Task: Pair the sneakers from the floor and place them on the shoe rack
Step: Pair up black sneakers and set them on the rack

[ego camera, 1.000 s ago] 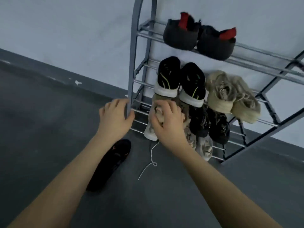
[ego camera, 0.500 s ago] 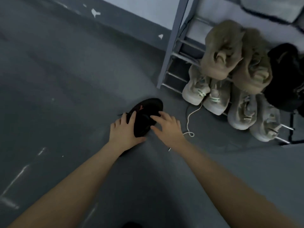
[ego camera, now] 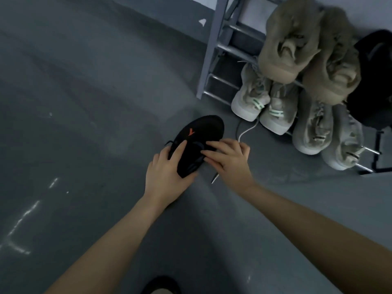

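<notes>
Black mesh with a small orange mark is covering the sneaker [ego camera: 199,141] that is lying on the grey floor [ego camera: 84,124] in the head view, its toe pointing up and to the right, just in front of the shoe rack [ego camera: 214,49]. The left hand [ego camera: 167,177] is cupping the heel end from the left, with its thumb lying over the top of the upper and its fingers [ego camera: 179,149] pressing along the near side, so it is closing around the shoe. The right hand [ego camera: 230,160] is resting on the shoe's collar from the right, its fingers [ego camera: 214,145] spread a little and lying flat on the fabric; whether they are gripping or only touching, I cannot tell.

A loose white lace [ego camera: 244,134] is trailing across the floor from the rack's bottom shelf and passing under the right hand. On that bottom shelf a pair of pale sneakers with green stripes [ego camera: 263,102] is sitting heels outward, with a pair of grey-beige sneakers [ego camera: 326,132] just beside it to the right. On the shelf above, a pair of tan sneakers [ego camera: 307,49] is overhanging them, and a black shoe [ego camera: 373,81] is sitting at the right edge. At the bottom edge of the frame, another dark shoe [ego camera: 161,285] is partly showing on the floor.
</notes>
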Tool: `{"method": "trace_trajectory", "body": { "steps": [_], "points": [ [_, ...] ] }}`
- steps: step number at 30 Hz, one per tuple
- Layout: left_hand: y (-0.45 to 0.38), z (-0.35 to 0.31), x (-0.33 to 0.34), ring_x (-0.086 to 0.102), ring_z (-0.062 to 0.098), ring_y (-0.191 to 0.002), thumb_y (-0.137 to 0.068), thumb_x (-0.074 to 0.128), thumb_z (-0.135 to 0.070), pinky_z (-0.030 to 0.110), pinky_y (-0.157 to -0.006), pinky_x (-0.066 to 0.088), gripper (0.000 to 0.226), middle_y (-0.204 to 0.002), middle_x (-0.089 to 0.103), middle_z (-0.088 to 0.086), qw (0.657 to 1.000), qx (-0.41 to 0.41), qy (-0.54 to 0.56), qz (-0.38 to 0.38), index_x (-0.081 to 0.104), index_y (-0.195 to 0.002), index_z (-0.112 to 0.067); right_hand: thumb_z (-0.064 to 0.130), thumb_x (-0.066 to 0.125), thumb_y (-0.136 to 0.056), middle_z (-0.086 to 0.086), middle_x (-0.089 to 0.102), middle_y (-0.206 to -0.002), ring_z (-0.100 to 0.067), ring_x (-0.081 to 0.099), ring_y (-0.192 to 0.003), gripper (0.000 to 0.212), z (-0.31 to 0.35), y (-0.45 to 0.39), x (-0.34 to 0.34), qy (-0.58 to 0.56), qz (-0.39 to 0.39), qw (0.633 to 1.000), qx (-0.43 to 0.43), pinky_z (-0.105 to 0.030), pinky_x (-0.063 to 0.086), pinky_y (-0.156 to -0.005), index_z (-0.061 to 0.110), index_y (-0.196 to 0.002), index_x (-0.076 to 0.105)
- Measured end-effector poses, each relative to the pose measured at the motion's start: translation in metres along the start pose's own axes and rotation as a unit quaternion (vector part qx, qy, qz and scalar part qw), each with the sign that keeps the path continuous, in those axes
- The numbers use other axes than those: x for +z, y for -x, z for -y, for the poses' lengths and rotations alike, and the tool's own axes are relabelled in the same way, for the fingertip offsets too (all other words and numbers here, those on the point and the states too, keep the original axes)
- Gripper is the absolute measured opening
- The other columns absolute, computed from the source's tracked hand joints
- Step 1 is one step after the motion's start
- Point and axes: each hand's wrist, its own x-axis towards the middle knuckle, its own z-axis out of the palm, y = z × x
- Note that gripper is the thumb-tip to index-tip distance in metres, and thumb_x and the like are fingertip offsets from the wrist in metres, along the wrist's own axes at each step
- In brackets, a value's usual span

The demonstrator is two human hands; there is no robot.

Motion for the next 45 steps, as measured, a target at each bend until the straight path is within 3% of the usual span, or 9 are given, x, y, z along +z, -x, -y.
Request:
{"method": "trace_trajectory", "body": {
  "steps": [9,14,19,27,29,32,37,39,45],
  "points": [
    [0.034,-0.078,0.005,0.055,0.036,-0.100,-0.071,0.050,-0.059,0.046,-0.083,0.047,0.073,-0.125,0.054,0.014,0.997,0.076,0.025,0.015,0.040,-0.137,-0.030,0.042,0.051,-0.088,0.014,0.060,-0.121,-0.009,0.039,-0.116,0.026,0.001,0.077,-0.056,-0.076,-0.085,0.978,0.176,-0.018,0.013,-0.098,0.033,-0.099,0.072],
    [0.067,-0.122,0.015,0.051,0.025,-0.113,-0.075,0.059,-0.056,0.047,-0.083,0.050,0.072,-0.129,0.049,0.005,0.988,0.126,0.058,0.066,0.031,-0.139,-0.037,0.040,0.052,-0.087,0.019,0.055,-0.120,-0.003,0.035,-0.120,0.024,-0.001,0.130,-0.095,-0.075,-0.152,0.961,0.221,-0.018,0.012,-0.101,0.032,-0.098,0.072],
    [0.103,-0.169,0.034,0.054,0.017,-0.109,-0.072,0.050,-0.064,0.032,-0.076,0.050,0.074,-0.126,0.051,-0.001,0.973,0.191,0.077,0.107,0.033,-0.139,-0.037,0.036,0.055,-0.087,0.018,0.055,-0.123,-0.008,0.038,-0.125,0.020,-0.010,0.198,-0.139,-0.095,-0.196,0.939,0.266,-0.027,0.022,-0.103,0.032,-0.097,0.072],
    [0.166,-0.224,0.115,0.054,0.023,-0.111,-0.078,0.063,-0.047,0.041,-0.079,0.052,0.064,-0.127,0.051,0.003,0.950,0.243,0.066,0.184,0.041,-0.135,-0.030,0.021,0.060,-0.089,0.007,0.048,-0.137,-0.005,0.043,-0.123,0.030,-0.016,0.323,-0.154,-0.089,-0.235,0.867,0.431,-0.014,0.014,-0.101,0.027,-0.118,0.063],
    [0.182,-0.232,0.131,0.053,0.022,-0.111,-0.079,0.061,-0.050,0.042,-0.080,0.052,0.063,-0.127,0.050,0.002,0.947,0.236,0.068,0.206,0.040,-0.135,-0.031,0.025,0.059,-0.091,0.009,0.042,-0.141,0.000,0.036,-0.124,0.040,-0.012,0.358,-0.158,-0.073,-0.219,0.849,0.475,-0.014,0.011,-0.102,0.030,-0.130,0.053],
    [0.203,-0.240,0.147,0.053,0.020,-0.109,-0.080,0.060,-0.051,0.040,-0.080,0.051,0.062,-0.125,0.049,0.000,0.942,0.228,0.066,0.236,0.039,-0.135,-0.032,0.037,0.056,-0.091,0.003,0.037,-0.146,-0.015,0.035,-0.132,0.047,-0.010,0.415,-0.162,-0.024,-0.163,0.811,0.562,-0.029,0.015,-0.105,0.031,-0.136,0.044],
    [0.230,-0.244,0.162,0.052,0.021,-0.109,-0.080,0.061,-0.050,0.040,-0.081,0.050,0.064,-0.125,0.047,0.000,0.927,0.261,0.032,0.266,0.036,-0.137,-0.033,0.072,0.041,-0.081,-0.010,0.002,-0.158,-0.039,0.009,-0.141,0.078,-0.007,0.494,-0.157,0.060,0.100,0.744,0.657,-0.056,0.012,-0.109,0.042,-0.146,0.011],
    [0.234,-0.243,0.165,0.051,0.023,-0.111,-0.079,0.061,-0.051,0.042,-0.082,0.050,0.069,-0.127,0.047,0.003,0.923,0.272,0.010,0.272,0.032,-0.139,-0.035,0.077,0.044,-0.075,-0.010,-0.009,-0.157,-0.042,0.002,-0.142,0.090,-0.006,0.510,-0.150,0.036,0.145,0.728,0.669,-0.061,0.011,-0.109,0.046,-0.145,-0.003],
    [0.233,-0.233,0.167,0.052,0.025,-0.110,-0.078,0.062,-0.051,0.044,-0.081,0.050,0.072,-0.125,0.048,0.005,0.920,0.277,-0.023,0.277,0.029,-0.141,-0.036,0.058,0.054,-0.082,-0.011,0.018,-0.153,-0.041,0.029,-0.131,0.083,-0.014,0.512,-0.144,0.037,0.121,0.753,0.646,-0.057,0.036,-0.098,0.042,-0.146,0.003]
  ]
}}
